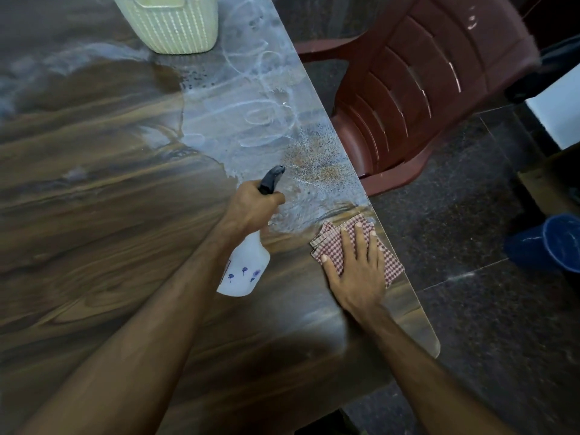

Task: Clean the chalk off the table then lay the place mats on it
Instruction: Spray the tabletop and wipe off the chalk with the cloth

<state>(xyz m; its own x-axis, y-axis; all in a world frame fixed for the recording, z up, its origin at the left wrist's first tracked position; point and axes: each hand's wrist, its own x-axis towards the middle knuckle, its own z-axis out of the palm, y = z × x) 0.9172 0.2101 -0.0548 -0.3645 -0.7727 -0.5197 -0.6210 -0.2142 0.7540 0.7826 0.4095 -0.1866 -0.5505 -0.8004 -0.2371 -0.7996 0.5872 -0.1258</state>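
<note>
Meanwhile the left hand (251,205) curls round the neck of one white spray bottle (246,268), its long axis slanting up-right, black nozzle aimed at the chalk scribbles (251,98) (wet, speckled where sprayed) along the bench (94,183) edge. Flat, fingers straight, the right hand (357,271) presses one checked cloth (392,262) beside that edge.

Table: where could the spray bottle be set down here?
Bare wood on the table lies left of the left hand and spray bottle, below the basket. The right edge is crowded: chalk, checked cloth under the right hand.
</note>
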